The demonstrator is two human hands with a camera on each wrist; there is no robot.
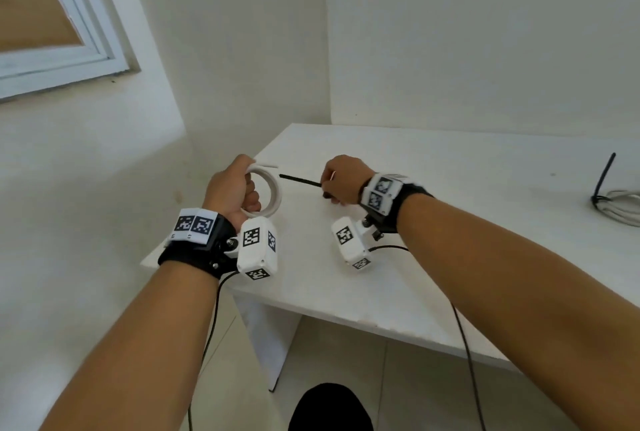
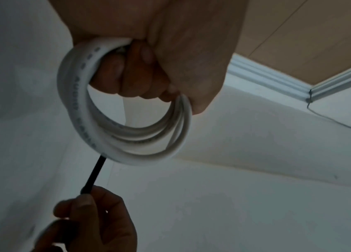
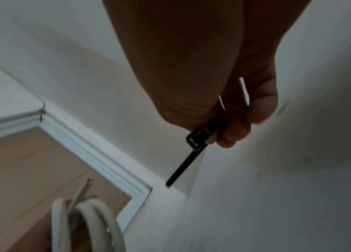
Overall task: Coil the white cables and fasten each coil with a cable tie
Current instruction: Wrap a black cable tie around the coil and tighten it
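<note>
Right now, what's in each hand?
Left hand: grips the white cable coil.
Right hand: pinches the black cable tie at its head end.

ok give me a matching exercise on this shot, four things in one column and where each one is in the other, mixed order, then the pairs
Things:
1. white cable coil
2. loose black cable tie
3. tied cable bundle
4. window frame

Places:
A. on the wall, upper left
B. gripped in the left hand
C. on the white table at the far right
D. pinched in the right hand

Pairs: 1-B, 2-D, 3-C, 4-A
</note>
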